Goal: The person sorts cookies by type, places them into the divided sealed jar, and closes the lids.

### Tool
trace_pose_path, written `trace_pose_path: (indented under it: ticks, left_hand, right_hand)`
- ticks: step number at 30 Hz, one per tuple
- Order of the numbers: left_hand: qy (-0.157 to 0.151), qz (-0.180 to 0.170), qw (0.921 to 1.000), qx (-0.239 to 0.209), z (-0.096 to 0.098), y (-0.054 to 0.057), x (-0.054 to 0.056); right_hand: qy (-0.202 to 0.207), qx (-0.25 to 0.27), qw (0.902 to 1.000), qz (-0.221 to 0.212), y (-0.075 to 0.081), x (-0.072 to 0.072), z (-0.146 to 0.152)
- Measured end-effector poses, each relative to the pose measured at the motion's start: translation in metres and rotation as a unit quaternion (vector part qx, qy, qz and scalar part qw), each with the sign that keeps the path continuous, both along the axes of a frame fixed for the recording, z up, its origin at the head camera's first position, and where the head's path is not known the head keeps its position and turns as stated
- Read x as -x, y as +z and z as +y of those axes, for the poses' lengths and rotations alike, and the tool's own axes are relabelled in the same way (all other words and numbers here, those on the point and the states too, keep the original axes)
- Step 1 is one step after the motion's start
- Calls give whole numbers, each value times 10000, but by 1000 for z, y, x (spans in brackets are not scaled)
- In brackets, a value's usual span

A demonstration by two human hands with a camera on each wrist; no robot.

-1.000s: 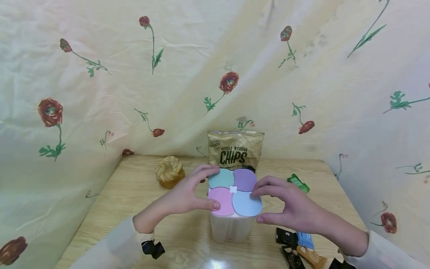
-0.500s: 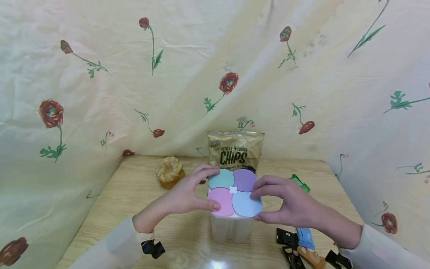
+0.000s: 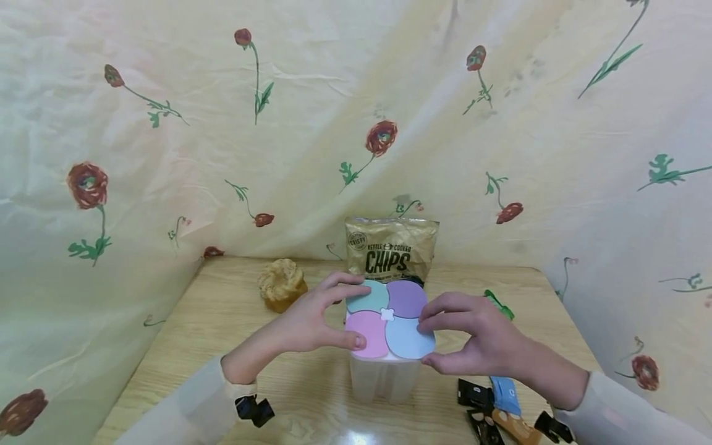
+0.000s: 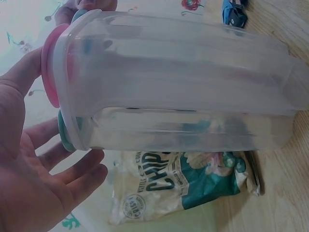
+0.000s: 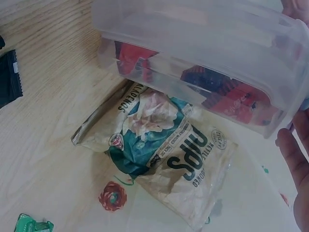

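Observation:
A clear plastic storage container (image 3: 384, 380) stands upright on the table. Its top carries coloured flaps: a pink flap (image 3: 368, 332), a teal flap (image 3: 367, 298), a purple flap (image 3: 406, 299) and a light-blue flap (image 3: 410, 339). My left hand (image 3: 310, 321) grips the top from the left, thumb on the pink flap, fingers at the teal one. My right hand (image 3: 481, 335) pinches the right front corner, index finger on the light-blue flap, thumb at its edge. Red packets (image 5: 241, 104) show through the container wall in the right wrist view.
A gold chips bag (image 3: 392, 247) stands right behind the container. Back left sits a muffin (image 3: 282, 285). A green packet (image 3: 499, 305) lies beyond my right hand. Front right are a black packet (image 3: 474, 394), a blue packet (image 3: 505, 395) and a brown packet (image 3: 517, 426).
My right thumb has moved in to the container's top edge, and the right forearm has shifted slightly left. My left fingers reach a little farther over the teal flap. The container stays in place.

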State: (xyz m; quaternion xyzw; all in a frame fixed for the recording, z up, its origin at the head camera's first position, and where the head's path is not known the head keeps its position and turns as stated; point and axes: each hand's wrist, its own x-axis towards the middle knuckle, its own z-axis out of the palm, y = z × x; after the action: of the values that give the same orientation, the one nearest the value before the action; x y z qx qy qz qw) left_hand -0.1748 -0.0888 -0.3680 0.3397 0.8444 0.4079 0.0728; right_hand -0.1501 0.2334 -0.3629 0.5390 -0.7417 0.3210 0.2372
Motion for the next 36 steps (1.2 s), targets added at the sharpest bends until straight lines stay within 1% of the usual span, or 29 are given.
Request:
trace_pose_path:
  ticks: [6, 11, 14, 19, 22, 26, 29, 32, 36]
  left_hand:
    - [-30, 9, 10000, 6, 0, 3, -1]
    - [-33, 23, 10000, 51, 0, 5, -4]
    - [-39, 41, 9999, 128, 1, 6, -5]
    - [-94, 124, 9991, 390, 1, 9, -4]
    - [-143, 164, 9979, 614, 1, 12, -3]
    - [-261, 201, 9957, 868, 0, 19, -3]
    - [-304, 324, 9937, 1032, -1, 23, -3]
    - [-276, 429, 9929, 1076, 0, 27, -3]
    - [-231, 654, 9934, 910, 3, 31, -3]
  right_hand:
    - [146, 20, 9998, 165, 2, 1, -1]
    - [238, 76, 9980, 580, 5, 3, -4]
    - [295, 131, 9972, 674, 7, 5, -4]
    - [373, 431, 9983, 91, 13, 9, -1]
    - [281, 480, 9982, -223, 15, 11, 0]
    - [81, 328, 9985, -420, 19, 13, -1]
    - [21, 207, 9986, -489, 25, 16, -3]
    - [62, 100, 9982, -596, 31, 18, -6]
    - [70, -1, 9964, -841, 37, 20, -9]
